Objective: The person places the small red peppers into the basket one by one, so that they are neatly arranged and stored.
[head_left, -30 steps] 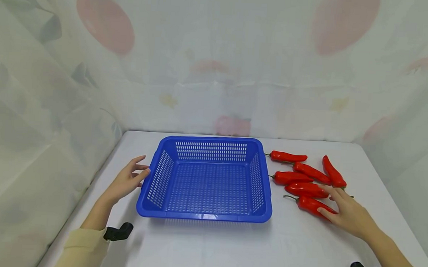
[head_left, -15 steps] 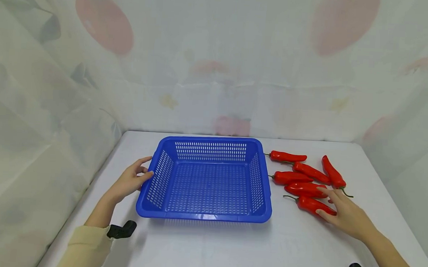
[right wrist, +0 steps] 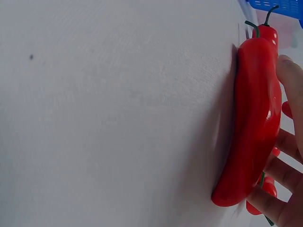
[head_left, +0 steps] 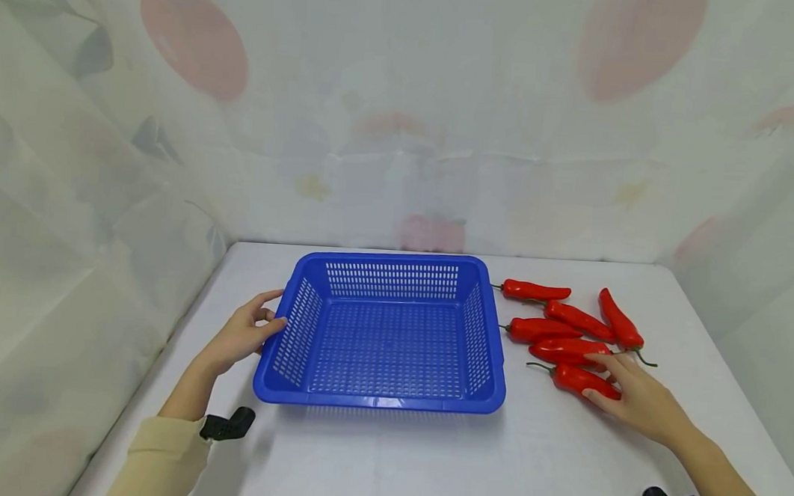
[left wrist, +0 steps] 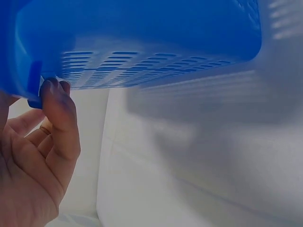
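Observation:
A blue slotted basket (head_left: 375,403) sits mid-table, nothing inside it. My left hand (head_left: 268,312) rests at its left rim; in the left wrist view a fingertip (left wrist: 52,92) touches the rim of the basket (left wrist: 142,42), the fingers relaxed. To the basket's right lie several red peppers. My right hand (head_left: 606,379) lies over the nearest pepper (head_left: 562,375), thumb on its near side and fingers curled round its far side. In the right wrist view this pepper (right wrist: 253,123) lies on the table with my fingers (right wrist: 284,151) behind it.
Other red peppers lie beyond: one (head_left: 535,290) by the basket's far right corner, others (head_left: 578,319) (head_left: 618,323) (head_left: 541,330) behind my hand. White table (head_left: 386,457), curtained on three sides. Black wrist straps (head_left: 226,426) show.
My left hand has slid right up to the basket's rim. My right hand has shifted slightly left and closed round the nearest pepper. Basket and peppers have stayed put.

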The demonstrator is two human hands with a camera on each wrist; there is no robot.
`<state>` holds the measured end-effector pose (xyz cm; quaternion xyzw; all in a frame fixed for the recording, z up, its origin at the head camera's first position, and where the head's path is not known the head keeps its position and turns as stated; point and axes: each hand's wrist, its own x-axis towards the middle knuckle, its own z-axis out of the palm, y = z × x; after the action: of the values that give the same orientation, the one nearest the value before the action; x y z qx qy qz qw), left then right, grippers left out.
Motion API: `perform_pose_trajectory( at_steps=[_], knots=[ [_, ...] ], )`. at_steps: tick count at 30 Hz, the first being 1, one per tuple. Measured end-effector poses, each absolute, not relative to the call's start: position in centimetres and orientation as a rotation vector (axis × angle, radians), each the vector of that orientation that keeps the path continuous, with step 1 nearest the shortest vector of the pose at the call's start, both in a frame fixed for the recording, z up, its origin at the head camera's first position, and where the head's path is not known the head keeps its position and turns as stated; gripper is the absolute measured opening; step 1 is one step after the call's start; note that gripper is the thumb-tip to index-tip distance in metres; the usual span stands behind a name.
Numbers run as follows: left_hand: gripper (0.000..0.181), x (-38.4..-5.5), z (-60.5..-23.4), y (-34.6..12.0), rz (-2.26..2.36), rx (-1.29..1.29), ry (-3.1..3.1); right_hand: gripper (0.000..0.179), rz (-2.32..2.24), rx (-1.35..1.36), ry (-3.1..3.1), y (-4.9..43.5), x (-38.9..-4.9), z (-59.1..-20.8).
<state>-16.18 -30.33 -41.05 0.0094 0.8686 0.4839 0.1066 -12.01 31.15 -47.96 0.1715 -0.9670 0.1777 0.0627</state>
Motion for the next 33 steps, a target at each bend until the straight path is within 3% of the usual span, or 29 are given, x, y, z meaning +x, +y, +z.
perform_pose_trajectory(
  at_steps=[15,33],
  knots=[
    [0.062,-16.1,-40.3,-29.7,1.429,0.010,2.546,0.051,0.554,0.519,-2.943,30.8,-12.2,-48.9],
    [0.064,-16.1,-41.2,-30.3,1.456,0.017,2.546,0.053,0.666,0.491,-3.049,30.2,-12.0,-48.3]
  ],
)
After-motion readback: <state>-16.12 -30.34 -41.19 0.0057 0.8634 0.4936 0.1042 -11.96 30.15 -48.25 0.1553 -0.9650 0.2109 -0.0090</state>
